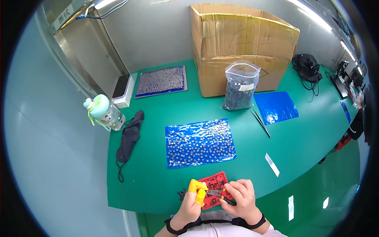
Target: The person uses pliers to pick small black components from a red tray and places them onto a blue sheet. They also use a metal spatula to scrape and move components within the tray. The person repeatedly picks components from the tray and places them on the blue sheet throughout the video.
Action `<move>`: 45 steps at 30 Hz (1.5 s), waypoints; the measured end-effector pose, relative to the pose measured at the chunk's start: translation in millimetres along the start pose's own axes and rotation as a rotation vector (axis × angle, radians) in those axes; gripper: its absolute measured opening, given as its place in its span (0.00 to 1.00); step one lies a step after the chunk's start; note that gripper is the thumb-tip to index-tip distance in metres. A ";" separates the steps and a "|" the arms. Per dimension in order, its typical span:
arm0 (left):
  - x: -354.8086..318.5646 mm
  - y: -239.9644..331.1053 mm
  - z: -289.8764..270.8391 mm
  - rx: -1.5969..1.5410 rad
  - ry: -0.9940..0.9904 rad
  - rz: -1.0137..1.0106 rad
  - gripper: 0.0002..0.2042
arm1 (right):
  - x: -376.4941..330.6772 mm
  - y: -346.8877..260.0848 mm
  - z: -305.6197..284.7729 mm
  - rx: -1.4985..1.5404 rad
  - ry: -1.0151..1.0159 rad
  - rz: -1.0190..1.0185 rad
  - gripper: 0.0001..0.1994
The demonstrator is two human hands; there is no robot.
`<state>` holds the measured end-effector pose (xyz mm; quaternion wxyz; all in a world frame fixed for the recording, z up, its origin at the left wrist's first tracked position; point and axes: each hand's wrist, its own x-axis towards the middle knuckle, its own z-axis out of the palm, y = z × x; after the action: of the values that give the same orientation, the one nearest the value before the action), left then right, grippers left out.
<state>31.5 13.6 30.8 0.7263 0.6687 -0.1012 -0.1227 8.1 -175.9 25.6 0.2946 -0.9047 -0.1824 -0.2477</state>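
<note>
At the near edge of the green worktop (158, 185), a pair of tweezers (216, 192) is gripped in the fingers of the right hand (242, 196); its long axis lies roughly left to right, with the tips pointing left toward the left hand (194, 201). The left hand, with yellow finger cots (196, 187) worn on thumb and forefinger, is curled with those fingers pinched at the tweezer tips; whether anything is pinched between them cannot be told. Under both hands a red tray (215, 182) dotted with small dark parts is seen, partly covered by the hands. A small heap of dark parts (181, 194) lies just left of the left hand. Farther off, a blue sheet (199, 143) strewn with small grey parts is spread, with a dark face mask (129, 136) and a pale green bottle (104, 112) to its left. Beyond stand a clear bag of parts (241, 85) and a cardboard box (241, 43).
</note>
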 end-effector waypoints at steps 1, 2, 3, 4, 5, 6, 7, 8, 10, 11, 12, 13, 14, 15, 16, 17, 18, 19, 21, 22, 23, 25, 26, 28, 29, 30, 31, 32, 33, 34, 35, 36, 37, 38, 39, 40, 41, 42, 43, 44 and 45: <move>0.8 -0.2 -1.1 -0.023 -0.011 -0.038 0.06 | 0.4 0.2 -0.5 0.007 -0.006 -0.001 0.26; 1.5 -0.7 -2.2 -0.046 -0.022 -0.075 0.07 | 0.8 0.1 -1.5 0.014 -0.012 -0.003 0.27; 1.3 -2.8 -3.1 -0.075 -0.030 -0.068 0.07 | 1.3 0.0 -2.2 0.020 -0.018 -0.004 0.28; -0.1 -6.6 -3.7 -0.106 -0.039 -0.063 0.07 | 1.4 -0.2 -2.5 0.016 -0.019 -0.014 0.28; -0.6 -8.0 -4.0 -0.137 -0.048 -0.057 0.08 | 1.6 -0.4 -2.8 0.011 -0.019 -0.023 0.28; -0.6 -4.7 -3.9 -0.125 -0.030 -0.089 0.08 | 2.3 -0.7 -3.2 0.007 -0.019 -0.033 0.28; -1.2 -0.5 -3.0 -0.116 -0.015 -0.126 0.09 | 2.3 -0.5 -3.8 -0.007 -0.017 -0.037 0.26; -1.8 2.9 -2.3 -0.107 0.000 -0.163 0.09 | 2.7 -0.5 -4.8 -0.020 -0.016 -0.041 0.25; -3.8 6.4 -2.1 -0.090 0.002 -0.167 0.11 | 3.8 -1.3 -7.1 -0.039 -0.019 -0.052 0.24; -4.6 6.7 -2.4 -0.082 0.003 -0.170 0.11 | 4.7 -2.1 -8.6 -0.044 -0.023 -0.059 0.24; -4.7 2.0 -3.6 -0.098 -0.009 -0.136 0.11 | 5.4 -2.5 -9.3 -0.049 -0.028 -0.066 0.24; -6.0 -4.9 -5.9 -0.109 -0.016 -0.104 0.11 | 6.3 -3.0 -9.0 -0.036 -0.026 -0.068 0.24; -8.5 -9.3 -7.4 -0.119 -0.022 -0.071 0.11 | 7.1 -3.7 -8.5 -0.022 -0.025 -0.070 0.24; -11.9 -10.5 -6.8 -0.129 0.003 -0.071 0.12 | 7.5 -4.5 -7.7 -0.007 -0.023 -0.072 0.24; -11.9 -11.1 -5.4 -0.140 0.023 -0.062 0.12 | 8.9 -5.3 -7.4 0.020 -0.015 -0.055 0.24; -11.1 -10.4 -5.5 -0.151 0.044 -0.054 0.12 | 9.5 -6.8 -6.9 0.048 -0.007 -0.039 0.24; -9.2 -4.7 -8.8 -0.069 0.016 -0.024 0.12 | 10.0 -8.1 -6.0 0.078 0.002 -0.023 0.24; -6.9 2.0 -11.8 0.003 -0.018 0.001 0.13 | 7.8 -7.3 -4.6 0.126 0.015 0.012 0.24; -2.0 5.3 -12.6 0.085 -0.025 0.097 0.12 | 4.4 -3.6 -1.0 0.222 0.042 0.081 0.25; -1.3 3.7 -11.8 0.099 0.008 0.160 0.12 | 5.0 -3.3 -1.4 0.253 0.028 0.083 0.25; -1.1 2.8 -11.5 0.115 0.040 0.224 0.11 | 6.8 -2.9 -3.1 0.283 0.015 0.086 0.25; -3.7 5.6 -10.2 0.200 0.046 0.267 0.09 | 9.6 -3.0 -4.5 0.323 -0.006 0.081 0.24; -4.8 6.0 -9.4 0.240 0.047 0.288 0.09 | 10.4 -3.3 -4.6 0.334 -0.014 0.073 0.24; -6.4 -3.0 -9.3 0.287 0.105 0.389 0.10 | 10.0 -4.9 -4.5 0.363 -0.028 0.063 0.24; -7.6 -6.2 -9.2 0.311 0.135 0.440 0.10 | 9.4 -6.1 -4.3 0.382 -0.035 0.062 0.24; -8.3 -5.1 -9.0 0.338 0.133 0.469 0.11 | 8.7 -6.9 -4.4 0.401 -0.041 0.061 0.24; -8.3 -2.5 -9.7 0.366 0.123 0.494 0.11 | 8.1 -7.7 -4.5 0.411 -0.050 0.061 0.24; -7.7 -0.7 -10.8 0.393 0.113 0.519 0.12 | 9.1 -8.0 -5.1 0.422 -0.059 0.061 0.24; -6.7 -0.1 -12.0 0.433 0.115 0.549 0.13 | 9.8 -8.3 -5.5 0.433 -0.067 0.062 0.23; -5.5 0.9 -12.8 0.472 0.117 0.580 0.13 | 10.3 -9.2 -6.2 0.451 -0.080 0.066 0.23; -4.7 1.5 -13.7 0.509 0.119 0.612 0.14 | 10.9 -10.6 -6.3 0.469 -0.093 0.071 0.23; -5.1 3.6 -14.8 0.545 0.115 0.624 0.14 | 11.3 -11.8 -6.0 0.487 -0.106 0.076 0.23; -7.0 7.1 -15.9 0.584 0.114 0.637 0.14 | 11.8 -12.6 -5.4 0.488 -0.106 0.069 0.23; -8.5 8.9 -17.3 0.621 0.113 0.650 0.14 | 12.2 -13.4 -4.7 0.488 -0.107 0.061 0.23; -8.7 6.8 -19.6 0.656 0.113 0.662 0.13 | 11.9 -13.5 -4.6 0.487 -0.108 0.055 0.22; -9.1 3.6 -20.5 0.677 0.120 0.662 0.13 | 10.8 -12.9 -5.0 0.491 -0.117 0.060 0.22; -9.7 1.7 -21.8 0.701 0.127 0.666 0.13 | 10.6 -13.1 -5.4 0.496 -0.123 0.062 0.22; -10.6 0.9 -22.7 0.725 0.134 0.669 0.13 | 10.5 -13.1 -5.7 0.501 -0.130 0.064 0.22; -11.1 1.1 -22.7 0.744 0.129 0.676 0.13 | 10.7 -12.6 -7.2 0.508 -0.139 0.066 0.22; -11.8 1.3 -22.7 0.763 0.124 0.684 0.14 | 11.0 -12.3 -9.4 0.515 -0.149 0.068 0.22; -12.3 1.3 -22.8 0.782 0.120 0.691 0.14 | 10.9 -12.0 -11.1 0.523 -0.159 0.070 0.22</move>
<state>27.0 39.2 30.3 0.4253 0.8232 -0.3124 0.2093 7.4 -171.7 44.8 0.5112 -0.8204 -0.2313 -0.1102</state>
